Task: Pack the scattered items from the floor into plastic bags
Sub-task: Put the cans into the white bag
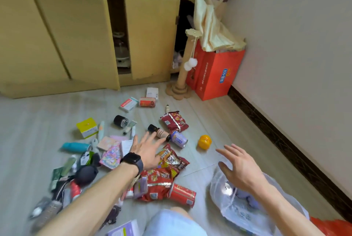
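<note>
2 empty splayed hands: L (146, 151) over snacks (172, 158), R (239, 166) over bag (234, 205).

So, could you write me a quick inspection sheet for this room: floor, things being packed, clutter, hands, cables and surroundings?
Surface: pale floor, with items strewn across its middle and left.
Job's things: clear plastic bag at lower right with a few items inside. Still loose on the floor are snack packets, red can, purple can, teal bottle and yellow-green box.
Clutter: scratching post and red paper bag by the corner.
Hands: left hand is open, spread over the packets, with a watch on the wrist. Right hand is open above the bag. Both hold nothing.
Cables: nothing seen.
Surroundings: yellow cabinet with its doors ajar, curtain, and dark skirting along the wall.
</note>
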Motion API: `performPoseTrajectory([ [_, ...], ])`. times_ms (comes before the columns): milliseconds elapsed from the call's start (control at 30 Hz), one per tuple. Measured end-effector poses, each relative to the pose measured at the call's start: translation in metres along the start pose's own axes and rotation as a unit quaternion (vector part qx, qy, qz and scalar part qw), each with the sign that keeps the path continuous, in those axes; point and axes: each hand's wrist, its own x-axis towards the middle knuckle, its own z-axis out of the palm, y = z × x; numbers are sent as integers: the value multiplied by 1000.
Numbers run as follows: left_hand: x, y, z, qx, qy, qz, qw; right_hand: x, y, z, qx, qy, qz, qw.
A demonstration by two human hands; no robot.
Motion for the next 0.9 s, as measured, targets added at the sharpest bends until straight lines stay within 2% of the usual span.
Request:
performPoseTrajectory([
  [133,-13,-52,21,0,-22,-57,998,32,-26,-2,-9,19,-50,999],
  [233,-12,-71,42,0,-39,-81,996,51,-32,18,1,-4,-64,998],
  [433,11,-52,85,-29,-106,-59,992,63,-34,104,25,-136,-54,989],
  [667,59,-3,136,-32,-150,2,988,48,-51,220,34,-304,-67,950],
  [800,90,16,158,-14,-167,33,985,48,-45,256,23,-283,-55,957],
  [900,129,30,160,-7,-138,49,989,56,-30,267,70,-280,-46,956],
])
